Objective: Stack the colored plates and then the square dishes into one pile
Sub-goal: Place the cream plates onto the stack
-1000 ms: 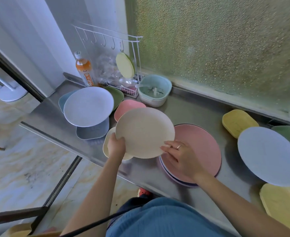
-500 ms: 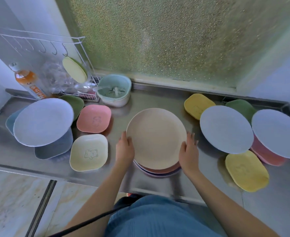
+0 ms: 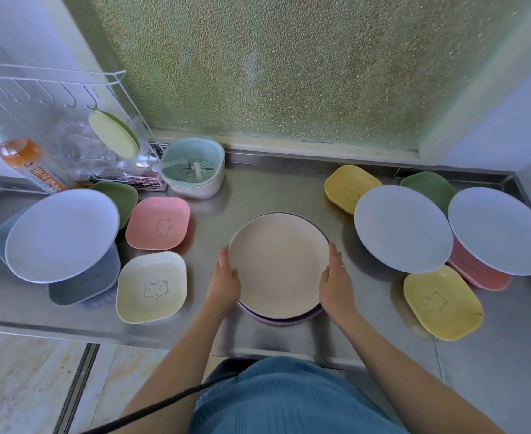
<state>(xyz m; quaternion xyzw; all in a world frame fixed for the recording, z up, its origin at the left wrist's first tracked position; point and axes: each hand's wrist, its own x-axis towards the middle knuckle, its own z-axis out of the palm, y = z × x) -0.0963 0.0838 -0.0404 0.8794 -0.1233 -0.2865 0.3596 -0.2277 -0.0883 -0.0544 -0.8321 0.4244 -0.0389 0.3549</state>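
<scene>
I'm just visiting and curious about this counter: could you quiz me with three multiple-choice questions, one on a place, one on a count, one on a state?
1. Where is the pink square dish?
A. left of the pile
B. right of the pile
C. on the floor

2. How many yellow square dishes lie right of the pile?
A. one
B. two
C. four

3. What are the hands doing?
A. hanging free
B. holding the cream plate by its sides
C. gripping a bottle

Answers: 1 A, it sits left; 2 B, back and front; 3 B, left hand and right hand flank its rim.
</scene>
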